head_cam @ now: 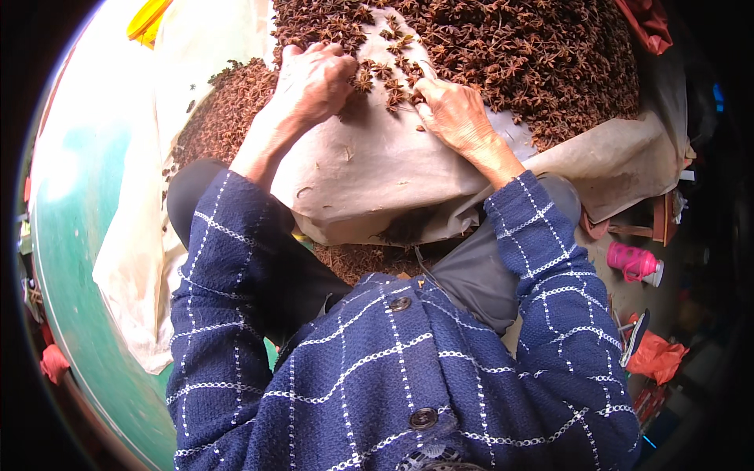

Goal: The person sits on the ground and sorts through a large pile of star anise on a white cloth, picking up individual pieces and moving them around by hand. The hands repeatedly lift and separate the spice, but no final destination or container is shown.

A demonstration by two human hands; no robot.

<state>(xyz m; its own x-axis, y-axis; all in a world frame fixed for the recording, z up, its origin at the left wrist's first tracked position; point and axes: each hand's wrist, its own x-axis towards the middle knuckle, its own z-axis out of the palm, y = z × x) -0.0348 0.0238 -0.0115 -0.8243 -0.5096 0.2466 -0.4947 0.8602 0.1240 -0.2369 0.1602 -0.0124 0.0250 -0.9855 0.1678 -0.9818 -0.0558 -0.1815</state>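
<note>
Dried star anise pods lie on a pale cloth sheet (377, 159) in front of me, with a loose row of pods (393, 88) between my hands. My left hand (318, 79) rests with bent fingers at the edge of the upper-left heap (318, 23); its fingertips are hidden. On the other side of the row, my right hand (456, 115) has thumb and forefinger close together. A bit of brown shows at those fingertips, but whether it is gripped is unclear. The large star anise heap (530, 59) spreads beyond my right hand.
A redder heap of small pieces (227, 112) lies left of my left wrist. More brown material (359, 262) sits below the sheet's near edge. At far left is a green surface (76, 247); on the floor at right are a pink flask (630, 262) and a red bag (657, 356).
</note>
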